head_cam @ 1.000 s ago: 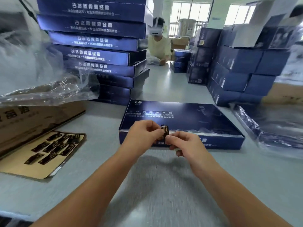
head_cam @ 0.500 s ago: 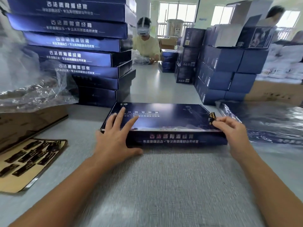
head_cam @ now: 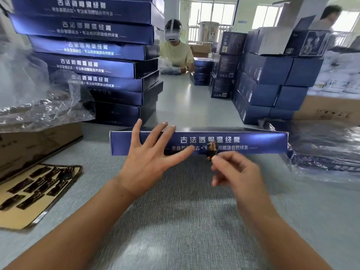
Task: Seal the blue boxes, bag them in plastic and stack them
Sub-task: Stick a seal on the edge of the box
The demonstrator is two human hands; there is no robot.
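A flat blue box [head_cam: 253, 142] lies on the grey table [head_cam: 185, 106] in front of me, its long printed side facing me. My left hand [head_cam: 150, 160] spreads straight fingers over the box's near left edge and side. My right hand [head_cam: 235, 172] pinches a small dark and gold sticker [head_cam: 212, 150] just in front of the middle of that side. A sticker sheet [head_cam: 33, 191] with several more dark stickers lies at the near left. Clear plastic bags [head_cam: 39, 106] are heaped on a cardboard carton [head_cam: 39, 141] at the left.
A tall stack of flat blue boxes [head_cam: 93, 55] rises behind the left hand. Bagged boxes [head_cam: 321, 145] lie at the right, with stacked blue cartons [head_cam: 272, 78] behind them. A person in a headset [head_cam: 175, 47] works at the far end of the table.
The sticker has moved with my right hand from the box's right corner to the middle of its front side. The view has dropped, so the box's side faces me.
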